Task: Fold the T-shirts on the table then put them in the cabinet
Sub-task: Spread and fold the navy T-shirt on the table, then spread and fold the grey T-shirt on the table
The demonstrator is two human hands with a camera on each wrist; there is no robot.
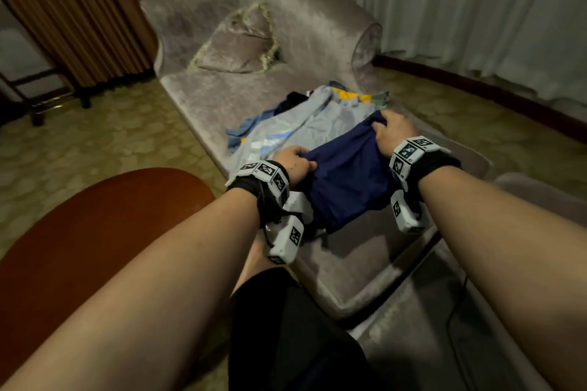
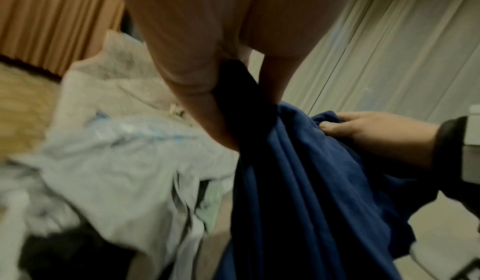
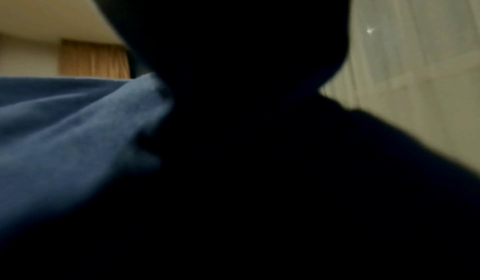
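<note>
Navy T-shirt (image 1: 346, 178) held up over the near end of a velvet chaise (image 1: 203, 98), both grips closed on its top edge: left hand (image 1: 293, 162) pinching one corner, right hand (image 1: 394, 133) bunching the other. Behind, light grey T-shirt (image 1: 286, 133) heaped with other clothes.

View: mostly dark and blurred; a large black shape (image 3: 246, 120) fills the middle and bottom, too dark to identify.
Cloth: blue fabric (image 3: 64, 130) spreads in soft folds across the left, its upper edge meeting the dark shape.
Upper left: pale wall (image 3: 28, 60), with a brown pleated curtain (image 3: 93, 60) beside it.
Right: pale, whitish curtain (image 3: 415, 48) hanging in vertical folds.
Hand: not discernible here.
</note>
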